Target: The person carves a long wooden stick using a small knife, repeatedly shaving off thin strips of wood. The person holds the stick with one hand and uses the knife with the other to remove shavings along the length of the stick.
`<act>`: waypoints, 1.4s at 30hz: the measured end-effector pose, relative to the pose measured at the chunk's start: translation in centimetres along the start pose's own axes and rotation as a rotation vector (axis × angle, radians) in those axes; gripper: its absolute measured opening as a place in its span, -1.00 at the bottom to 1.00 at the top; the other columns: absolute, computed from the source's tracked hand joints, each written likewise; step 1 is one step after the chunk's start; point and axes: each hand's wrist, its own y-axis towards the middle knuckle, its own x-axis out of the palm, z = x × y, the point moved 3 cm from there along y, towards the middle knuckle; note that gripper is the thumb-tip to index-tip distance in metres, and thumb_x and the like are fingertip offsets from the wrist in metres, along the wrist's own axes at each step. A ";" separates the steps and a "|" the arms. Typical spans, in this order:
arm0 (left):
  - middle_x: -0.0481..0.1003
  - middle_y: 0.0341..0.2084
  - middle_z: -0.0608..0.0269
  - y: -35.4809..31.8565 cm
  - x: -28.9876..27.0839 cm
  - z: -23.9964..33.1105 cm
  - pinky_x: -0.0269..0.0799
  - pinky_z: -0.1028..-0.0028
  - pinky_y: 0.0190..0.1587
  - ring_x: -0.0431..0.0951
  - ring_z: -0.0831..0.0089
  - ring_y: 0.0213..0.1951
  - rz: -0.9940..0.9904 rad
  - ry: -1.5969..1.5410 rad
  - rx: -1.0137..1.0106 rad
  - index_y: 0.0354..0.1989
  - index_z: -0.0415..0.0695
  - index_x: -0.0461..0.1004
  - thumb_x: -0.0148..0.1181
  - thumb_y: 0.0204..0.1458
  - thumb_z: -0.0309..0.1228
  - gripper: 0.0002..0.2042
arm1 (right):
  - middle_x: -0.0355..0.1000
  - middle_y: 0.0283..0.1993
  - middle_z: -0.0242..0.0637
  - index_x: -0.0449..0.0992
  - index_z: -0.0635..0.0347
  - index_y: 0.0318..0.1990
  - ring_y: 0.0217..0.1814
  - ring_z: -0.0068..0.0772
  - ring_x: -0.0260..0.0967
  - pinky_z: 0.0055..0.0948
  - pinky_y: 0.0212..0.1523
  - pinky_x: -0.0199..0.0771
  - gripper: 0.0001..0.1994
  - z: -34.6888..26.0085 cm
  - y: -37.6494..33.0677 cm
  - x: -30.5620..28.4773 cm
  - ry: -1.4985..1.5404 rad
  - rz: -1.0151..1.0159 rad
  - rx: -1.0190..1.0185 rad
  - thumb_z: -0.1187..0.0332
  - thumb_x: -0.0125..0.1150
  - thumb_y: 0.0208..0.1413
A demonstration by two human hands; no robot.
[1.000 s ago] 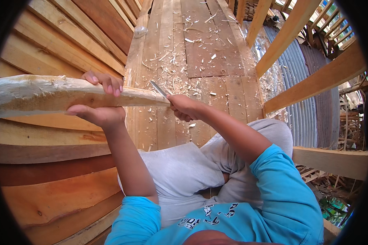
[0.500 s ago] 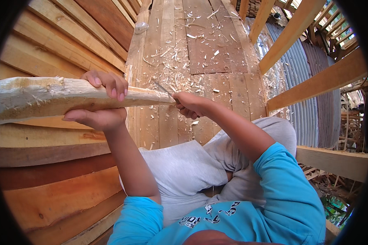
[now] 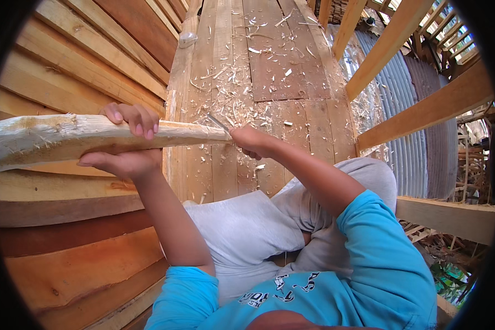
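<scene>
A long pale piece of peeled wood (image 3: 55, 135) lies across my view, thick and rough at the left and tapering toward the middle. My left hand (image 3: 129, 135) is wrapped round it from below, thumb on the near side and fingers over the far side. At the thin end, my right hand (image 3: 251, 141) is closed in a fist round a knife (image 3: 217, 121). The blade points away to the upper left, beside the tip of the wood. The knife's handle is hidden inside my fist.
Wood shavings (image 3: 242, 88) litter the plank floor (image 3: 203, 170) ahead. A board wall (image 3: 77, 214) runs along my left. On my right stand wooden railing bars (image 3: 429, 120), with corrugated metal sheets (image 3: 401, 110) beyond. A small clear plastic item (image 3: 187, 39) lies far off by the wall.
The left hand has shifted slightly left along with the wood, whose thick end sits a little lower. My right hand and the knife have moved slightly left, and more of the blade shows.
</scene>
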 end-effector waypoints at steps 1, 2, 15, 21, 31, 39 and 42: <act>0.22 -0.66 0.35 -0.1 -0.1 0.1 0.14 0.50 -0.51 0.20 0.50 -0.65 0.011 0.022 0.016 -0.31 -0.03 0.27 -0.23 -0.21 0.60 -0.18 | 0.02 -0.69 -0.49 0.33 0.18 -0.42 -0.76 -0.55 -0.12 -0.37 -0.74 -0.12 -0.61 -1.1 -0.4 0.3 -0.028 -0.014 -0.034 0.03 -0.17 0.19; 0.20 -0.67 0.36 -0.7 -0.3 0.2 0.12 0.50 -0.51 0.18 0.50 -0.64 0.039 0.037 0.021 -0.32 -0.01 0.27 -0.23 -0.21 0.61 -0.19 | 0.04 -0.69 -0.48 0.34 0.19 -0.41 -0.76 -0.54 -0.11 -0.36 -0.75 -0.11 -0.61 -1.6 -1.2 0.6 -0.060 -0.029 -0.049 0.03 -0.18 0.20; 0.23 -0.64 0.32 -0.5 0.7 -0.2 0.17 0.49 -0.50 0.23 0.49 -0.62 0.017 0.010 -0.004 -0.29 -0.05 0.27 -0.23 -0.21 0.61 -0.16 | 0.08 -0.69 -0.43 0.27 0.15 -0.48 -0.73 -0.53 -0.04 -0.36 -0.73 -0.05 -0.53 -1.2 -0.9 0.3 -0.016 -0.062 -0.016 -0.04 -0.29 0.28; 0.25 -0.63 0.30 -0.4 0.9 -0.5 0.24 0.50 -0.52 0.25 0.50 -0.62 -0.024 -0.033 0.022 -0.29 -0.11 0.26 -0.25 -0.19 0.60 -0.14 | 0.03 -0.72 -0.47 0.27 0.14 -0.47 -0.76 -0.58 -0.13 -0.38 -0.75 -0.18 -0.48 -0.8 -0.4 0.0 -0.019 -0.057 0.021 -0.10 -0.32 0.32; 0.23 -0.64 0.32 -0.6 0.9 -0.3 0.18 0.50 -0.49 0.24 0.49 -0.63 0.071 0.040 0.000 -0.30 -0.05 0.26 -0.24 -0.19 0.60 -0.18 | 0.14 -0.63 -0.36 0.29 0.25 -0.41 -0.70 -0.46 0.06 -0.28 -0.71 0.08 -0.56 -1.5 -1.0 0.1 -0.092 -0.061 -0.049 0.08 -0.35 0.31; 0.27 -0.63 0.32 -0.6 0.5 -0.3 0.25 0.51 -0.49 0.28 0.51 -0.61 0.040 -0.015 0.014 -0.30 -0.09 0.25 -0.23 -0.21 0.60 -0.15 | 0.08 -0.65 -0.43 0.25 0.12 -0.46 -0.70 -0.54 -0.05 -0.34 -0.69 -0.01 -0.52 -1.8 -1.5 0.5 -0.044 -0.095 -0.029 -0.04 -0.36 0.33; 0.26 -0.64 0.31 -0.7 -0.3 -0.1 0.25 0.50 -0.50 0.28 0.51 -0.62 0.016 0.021 0.032 -0.29 -0.10 0.25 -0.24 -0.20 0.60 -0.15 | 0.10 -0.65 -0.42 0.28 0.13 -0.44 -0.71 -0.51 -0.04 -0.32 -0.66 0.04 -0.50 -5.0 -4.4 2.4 -0.136 -0.017 -0.081 -0.07 -0.36 0.33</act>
